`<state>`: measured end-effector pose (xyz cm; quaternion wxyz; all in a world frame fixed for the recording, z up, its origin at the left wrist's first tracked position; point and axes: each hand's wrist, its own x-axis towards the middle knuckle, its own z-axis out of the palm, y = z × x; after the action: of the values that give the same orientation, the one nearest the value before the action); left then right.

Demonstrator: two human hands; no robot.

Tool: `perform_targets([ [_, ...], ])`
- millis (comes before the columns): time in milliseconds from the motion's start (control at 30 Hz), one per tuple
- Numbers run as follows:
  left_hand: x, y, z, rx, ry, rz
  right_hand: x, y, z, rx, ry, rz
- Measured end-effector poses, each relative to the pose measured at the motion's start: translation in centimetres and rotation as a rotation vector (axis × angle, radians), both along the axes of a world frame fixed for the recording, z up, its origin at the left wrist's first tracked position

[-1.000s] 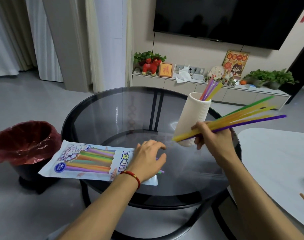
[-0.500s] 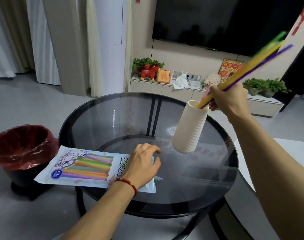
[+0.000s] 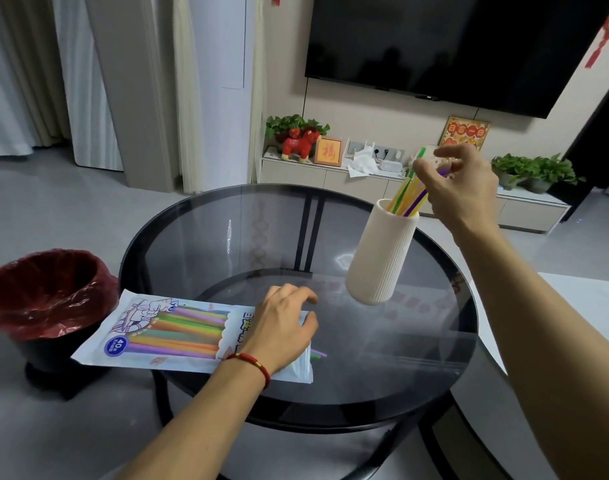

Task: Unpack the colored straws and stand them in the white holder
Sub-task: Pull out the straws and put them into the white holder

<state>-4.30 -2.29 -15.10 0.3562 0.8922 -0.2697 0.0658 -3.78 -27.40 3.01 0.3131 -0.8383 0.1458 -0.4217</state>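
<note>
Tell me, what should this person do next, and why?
Probably let go with the right hand and reach back to the packet: the straws it grips already stand in the white holder, and the left hand pins the packet, where more straws show.

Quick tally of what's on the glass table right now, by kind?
Holder: 1
Straw pack: 1
Hands: 2, left on the pack, right at the straws in the holder
Straws: too bunched to count
Total: 4 countable things
</note>
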Motion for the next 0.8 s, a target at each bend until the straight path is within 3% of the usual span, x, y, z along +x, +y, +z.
perform_targets([
  [100, 0.0, 0.4, 0.3, 0.042, 0.003, -0.024, -0.2, 0.2, -0.8, -0.213, 0.037, 0.009],
  [233, -0.1, 1.8, 0.3, 0.504, 0.115, -0.123, -0.7, 0.6, -1.1, -0.212, 0.028, 0.076],
  [333, 0.1, 3.3, -0.4, 0.725, 0.198, -0.196, -2.1, 1.2, -1.6, -0.215, -0.164, 0.019],
  [433, 0.6, 4.1, -0.2, 0.755, 0.179, -0.227, -4.4, 3.0, -4.5, -0.221, -0.375, 0.014],
  [500, 0.7, 4.0, 0.1, 0.709, 0.113, -0.215, -5.8, 4.2, -8.1, -0.137, -0.258, 0.117],
  [667, 0.4, 3.5, 1.4, 0.637, -0.094, -0.149, -6.4, 6.9, -16.6, 0.251, 0.393, 0.383],
  [800, -0.2, 3.2, 2.3, 0.612, -0.255, -0.134, -5.8, 8.9, -19.6, 0.56, 0.57, 0.637],
])
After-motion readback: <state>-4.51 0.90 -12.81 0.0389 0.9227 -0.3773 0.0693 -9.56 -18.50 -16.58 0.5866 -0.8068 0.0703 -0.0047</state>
